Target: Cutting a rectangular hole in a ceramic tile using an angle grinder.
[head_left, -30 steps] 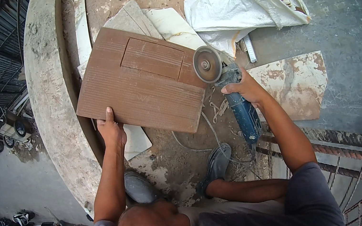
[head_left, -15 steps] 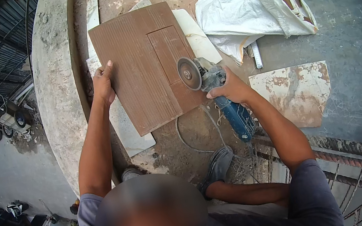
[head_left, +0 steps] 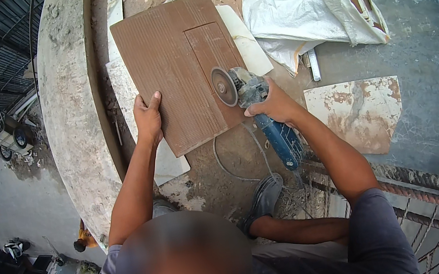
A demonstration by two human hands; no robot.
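A brown ribbed tile (head_left: 175, 68) with a marked rectangular section lies face down on pale tile pieces on the concrete floor. My left hand (head_left: 147, 117) grips its lower left edge, thumb on top. My right hand (head_left: 272, 105) is closed around a blue angle grinder (head_left: 272, 127). The grinder's round disc (head_left: 223, 86) sits at the tile's right edge, just below the marked rectangle. My foot in a grey shoe (head_left: 265, 196) rests below the tile.
A curved concrete parapet (head_left: 78, 132) runs along the left, with a drop to the street beyond. White sacks (head_left: 303, 11) lie at the upper right, with a stained pale tile (head_left: 359, 112) below them. The grinder's cord (head_left: 230, 164) loops on the floor. Rusty rebar (head_left: 420, 207) juts at the lower right.
The brown tile has been turned from a slanted position to nearly upright in the picture. My left hand shifted along its edge, and the grinder's disc now meets the tile's right side.
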